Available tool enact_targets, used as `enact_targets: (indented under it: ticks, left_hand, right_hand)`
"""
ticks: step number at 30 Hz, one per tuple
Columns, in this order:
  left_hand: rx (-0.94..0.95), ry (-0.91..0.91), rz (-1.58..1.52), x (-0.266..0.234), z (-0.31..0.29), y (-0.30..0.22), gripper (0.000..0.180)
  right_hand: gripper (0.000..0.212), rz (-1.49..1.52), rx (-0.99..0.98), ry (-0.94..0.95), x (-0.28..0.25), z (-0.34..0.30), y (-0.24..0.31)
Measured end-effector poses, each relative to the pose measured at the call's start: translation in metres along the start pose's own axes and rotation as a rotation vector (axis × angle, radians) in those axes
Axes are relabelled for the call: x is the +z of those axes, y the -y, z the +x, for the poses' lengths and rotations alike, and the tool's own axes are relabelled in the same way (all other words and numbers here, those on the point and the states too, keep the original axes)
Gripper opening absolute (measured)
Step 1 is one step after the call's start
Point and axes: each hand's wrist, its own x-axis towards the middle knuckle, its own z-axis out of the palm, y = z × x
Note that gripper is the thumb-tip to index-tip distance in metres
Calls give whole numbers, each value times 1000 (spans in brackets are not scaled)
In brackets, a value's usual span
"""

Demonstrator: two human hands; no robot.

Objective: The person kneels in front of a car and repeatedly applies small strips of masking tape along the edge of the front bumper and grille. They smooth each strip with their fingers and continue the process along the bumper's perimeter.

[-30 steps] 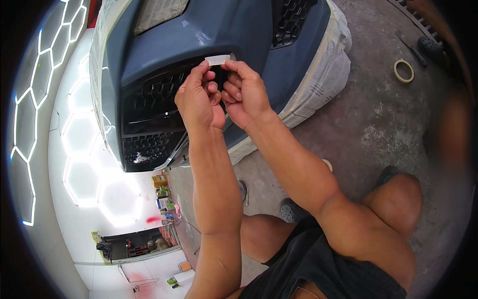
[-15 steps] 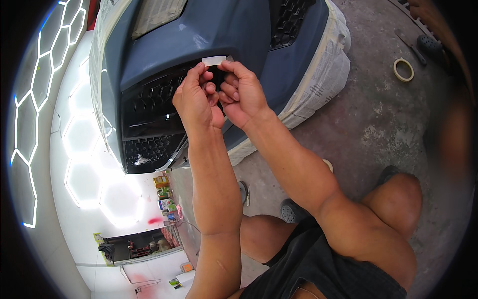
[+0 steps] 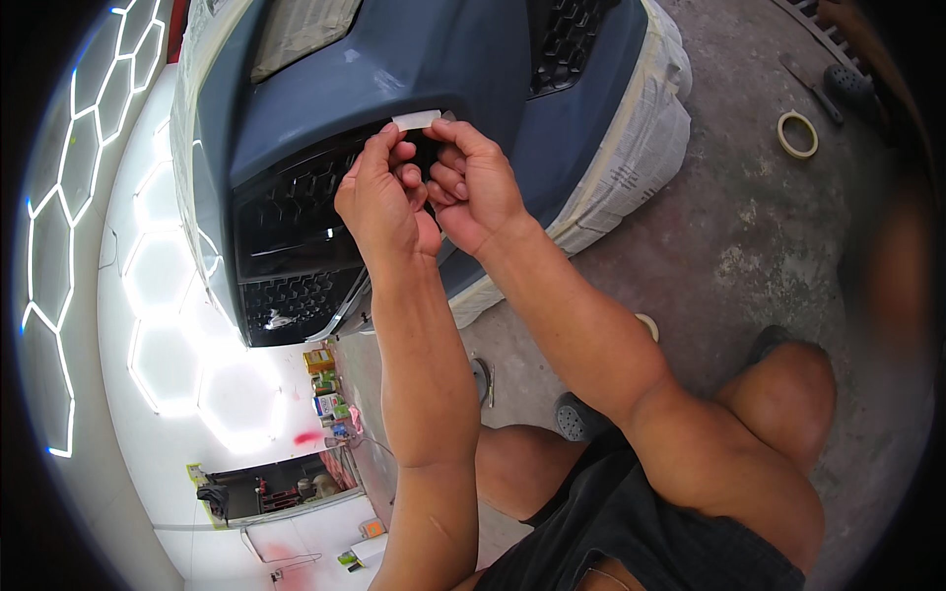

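Observation:
A short strip of whitish masking tape is stretched between my two hands at the edge of a grey car bumper. My left hand pinches its left end between thumb and finger, the other fingers curled. At the right end my right hand pinches it the same way. Below the tape lies a glossy black grille with a honeycomb pattern, partly hidden by my left hand. Whether the tape touches the bumper edge, I cannot tell.
Masking paper wraps the bumper's right side. On the concrete floor to the right lie a tape roll and a knife-like tool, near a dark clog. Several cans and boxes stand by the lit wall at lower left.
The view has shifted slightly, so the bumper and both hands sit a little further left. Both hands keep their pinch on the tape.

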Motion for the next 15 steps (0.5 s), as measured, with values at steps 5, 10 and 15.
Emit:
enact_targets:
  ticks: [5,10,15]
  left_hand:
    - [2,-7,6,1,1,2,13]
    - [9,-11,-1,4,0,3,11]
    - [8,-10,3,6,-1,5,11]
  right_hand:
    - [14,-6,-6,7,-1,1,1]
    - [14,-1,-16,-6,-1,0,1]
    - [14,2,-20,-13,-2,0,3]
